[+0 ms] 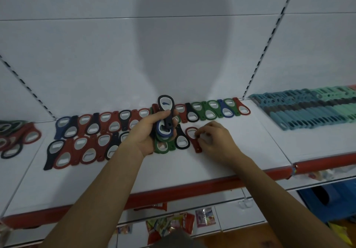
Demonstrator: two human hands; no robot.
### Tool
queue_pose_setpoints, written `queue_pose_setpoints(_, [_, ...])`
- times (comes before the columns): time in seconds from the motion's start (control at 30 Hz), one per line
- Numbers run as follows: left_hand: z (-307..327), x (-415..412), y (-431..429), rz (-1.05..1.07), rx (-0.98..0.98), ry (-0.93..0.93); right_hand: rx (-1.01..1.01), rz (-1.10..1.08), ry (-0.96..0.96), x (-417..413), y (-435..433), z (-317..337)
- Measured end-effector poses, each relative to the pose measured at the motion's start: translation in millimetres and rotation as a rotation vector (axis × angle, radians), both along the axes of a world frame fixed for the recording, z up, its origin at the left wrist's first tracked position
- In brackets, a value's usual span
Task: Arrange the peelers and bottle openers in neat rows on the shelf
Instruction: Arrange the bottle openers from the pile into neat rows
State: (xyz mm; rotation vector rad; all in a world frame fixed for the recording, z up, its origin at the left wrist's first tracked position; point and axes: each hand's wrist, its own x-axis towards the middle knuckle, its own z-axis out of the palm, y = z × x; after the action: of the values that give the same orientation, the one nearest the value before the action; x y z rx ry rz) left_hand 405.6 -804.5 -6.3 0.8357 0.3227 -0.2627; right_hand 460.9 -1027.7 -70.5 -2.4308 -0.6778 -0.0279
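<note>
While my left grip (152, 130) hangs over the front row clutching a stack of openers (164, 120), my right grip (215, 138) is down on the shelf (192, 167). Its fingers are curled onto a red opener (190, 132), pinching the right edge near the neck, as far as I can tell.

Key relation: the red opener lies flat just left of the right grip. Its long axis runs front to back, ring head toward the back wall, handle tip toward me and kicked slightly right. A black opener (180, 140) ends the front row just beside it on the left, with a similar heading.

My call: slide the red one left and square its handle. The right grip is nearer; the left is full.

Look: red rim, grey metal insert with a slot, small hole at the handle tip. It is thin and flat, so it probably slides easily.
</note>
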Motion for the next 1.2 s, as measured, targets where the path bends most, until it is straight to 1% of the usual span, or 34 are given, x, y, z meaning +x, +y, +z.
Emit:
queue_pose_setpoints(0.2, [1.5,-1.4,4.5,0.022,-0.030,-0.027,-0.006,-0.018,-0.136,4.2,9.3,-12.6])
queue_pose_setpoints(0.4, [-4.2,-0.7,3.7,-0.001,-0.026,-0.019,-0.023,-0.027,-0.172,5.2,12.3,-15.8])
queue_pose_setpoints(0.6, [-5.1,0.2,-4.2,-0.029,-0.016,0.014,-0.027,-0.020,-0.151,3.5,13.5,-13.8])
queue_pose_setpoints(0.7, [-4.0,1.2,-6.3,-0.057,0.007,0.011,0.157,-0.077,-0.034,0.0,15.6,3.5])
queue_pose_setpoints(0.77, [-1.6,2.1,-8.7,-0.092,0.097,-0.017,0.383,-0.117,0.068,-1.8,20.8,22.6])
queue_pose_setpoints(0.83, [2.4,4.7,-13.6,-0.135,0.202,-0.050,0.634,-0.084,0.216,-3.4,29.4,43.6])
queue_pose_setpoints(0.87, [4.4,6.4,-16.3,-0.166,0.238,-0.068,0.713,-0.058,0.269,-3.4,33.2,51.5])
queue_pose_setpoints(0.97, [7.0,13.4,-19.4,-0.173,0.288,-0.052,0.808,-0.065,0.256,-0.5,37.6,64.0])
queue_pose_setpoints(1.07, [5.9,18.2,-14.7,-0.080,0.233,0.074,0.955,-0.174,0.213,6.2,23.8,62.1])
queue_pose_setpoints(1.1, [4.1,18.6,-12.4,-0.059,0.192,0.091,0.941,-0.193,0.178,6.4,15.7,58.9])
queue_pose_setpoints(1.13, [2.1,18.0,-10.9,-0.041,0.154,0.092,0.877,-0.189,0.128,5.2,6.7,54.2])
queue_pose_setpoints(1.2, [-1.9,15.5,-9.7,-0.007,0.075,0.079,0.645,-0.131,0.008,-2.0,-11.3,41.8])
